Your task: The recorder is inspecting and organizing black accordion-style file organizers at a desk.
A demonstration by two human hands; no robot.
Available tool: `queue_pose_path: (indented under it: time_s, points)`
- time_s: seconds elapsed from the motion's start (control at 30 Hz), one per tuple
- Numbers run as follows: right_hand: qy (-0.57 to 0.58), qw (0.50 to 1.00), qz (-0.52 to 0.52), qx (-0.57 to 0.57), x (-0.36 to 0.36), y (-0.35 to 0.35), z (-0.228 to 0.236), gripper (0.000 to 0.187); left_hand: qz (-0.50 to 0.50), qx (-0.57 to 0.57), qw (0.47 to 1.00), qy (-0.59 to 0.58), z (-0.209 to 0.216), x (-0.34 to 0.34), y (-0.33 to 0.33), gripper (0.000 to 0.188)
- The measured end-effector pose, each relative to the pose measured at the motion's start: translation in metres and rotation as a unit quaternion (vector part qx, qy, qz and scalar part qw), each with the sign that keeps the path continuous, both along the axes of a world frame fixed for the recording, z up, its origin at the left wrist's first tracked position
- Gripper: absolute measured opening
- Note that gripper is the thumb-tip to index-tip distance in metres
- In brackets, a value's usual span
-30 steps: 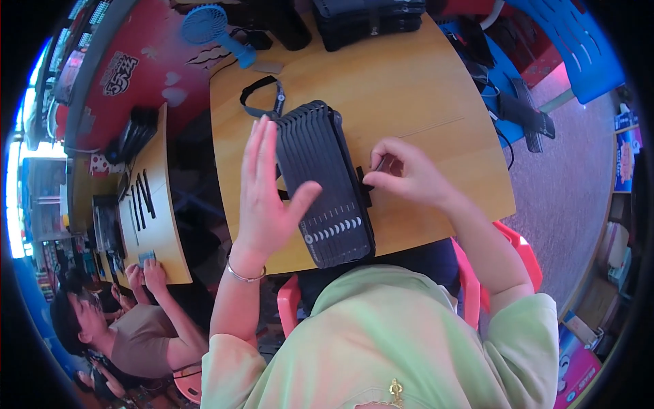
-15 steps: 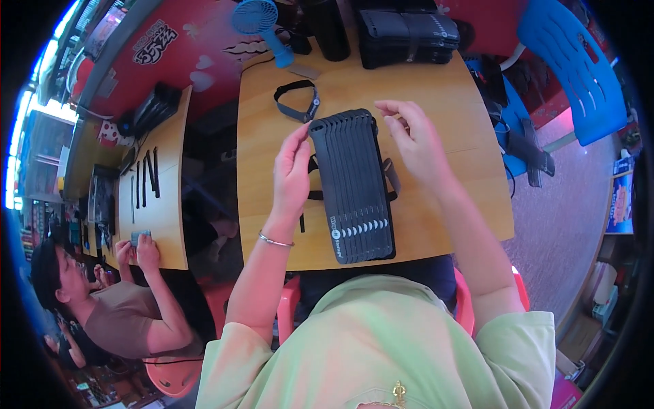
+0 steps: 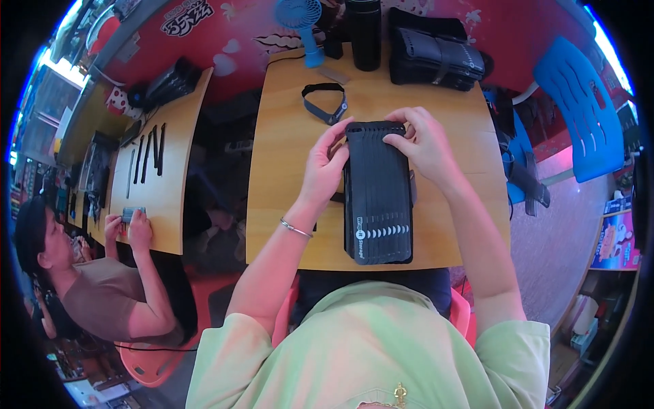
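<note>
A thick stack of flat dark-grey straps [image 3: 380, 184], overlapping in even steps, lies lengthwise before me on the wooden table. Each strap has a white mark near its lower end. My left hand [image 3: 324, 167] grips the stack's upper left edge, fingers partly hidden behind it. At the upper right corner my right hand [image 3: 427, 146] is closed, thumb on top and fingers round the far end. Just beyond the stack, a dark strap closed into a loop [image 3: 325, 109] rests on the table. Part of a black band [image 3: 338, 197] shows beside the stack's left side.
Toward the table's back [image 3: 286, 82] stand a blue handheld fan [image 3: 310, 41], a black tumbler [image 3: 364, 37] and a banded bundle of dark straps [image 3: 439, 58]. A blue chair [image 3: 579, 109] is at the right. On the left, a person [image 3: 109, 286] works at another table holding black strips [image 3: 151, 153].
My right hand has come down from beside the stack onto its upper right corner. The stack now lies straighter, its straps drawn closer together. The whole view has shifted slightly.
</note>
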State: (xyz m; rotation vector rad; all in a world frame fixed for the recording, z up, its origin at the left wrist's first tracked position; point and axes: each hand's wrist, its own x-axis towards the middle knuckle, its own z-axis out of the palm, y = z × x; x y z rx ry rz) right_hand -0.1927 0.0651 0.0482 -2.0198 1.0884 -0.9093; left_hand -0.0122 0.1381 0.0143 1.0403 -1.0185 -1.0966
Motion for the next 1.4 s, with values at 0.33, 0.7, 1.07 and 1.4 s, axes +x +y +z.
queue_pose_path:
  time_s: [0.33, 0.7, 1.07, 1.4]
  points:
    - [0.035, 0.998, 0.019, -0.040, 0.000, 0.000, 0.001, 0.030, -0.020, -0.004, 1.000, -0.020, -0.005, 0.007, -0.009, 0.028]
    - [0.105, 0.977, 0.156, -0.104, 0.010, -0.007, 0.019, 0.035, 0.006, -0.003, 0.999, -0.050, -0.014, 0.012, -0.017, 0.022]
    - [0.033, 0.977, 0.210, -0.002, 0.021, -0.019, 0.017, 0.027, 0.006, 0.017, 0.998, -0.058, -0.013, 0.018, -0.015, 0.020]
    - [-0.035, 0.965, 0.254, 0.058, 0.017, -0.025, 0.027, 0.023, 0.010, -0.015, 0.997, -0.079, -0.015, 0.019, -0.015, 0.017]
